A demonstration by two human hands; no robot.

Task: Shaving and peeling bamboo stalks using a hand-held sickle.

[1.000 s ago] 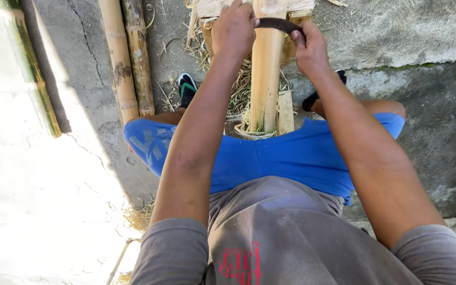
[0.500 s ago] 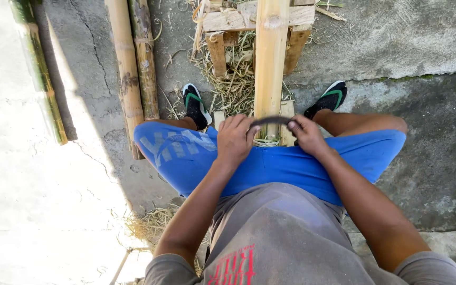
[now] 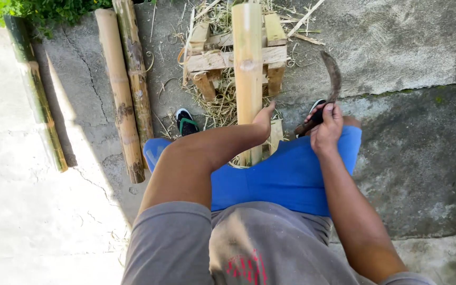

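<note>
Both hands split the work: your left hand (image 3: 264, 119) presses flat on the bamboo pole (image 3: 247, 68), steadying it on the wooden stand (image 3: 227, 57). Your right hand (image 3: 325, 129) wraps its fingers tight around the curved knife (image 3: 329, 84), blade raised clear.

No packages, labels, signs or screens show here. The nearest thing to one is a small red print (image 3: 245, 266) on the front of the person's grey shirt (image 3: 196, 248), low in the view, partly folded and unclear.
</note>
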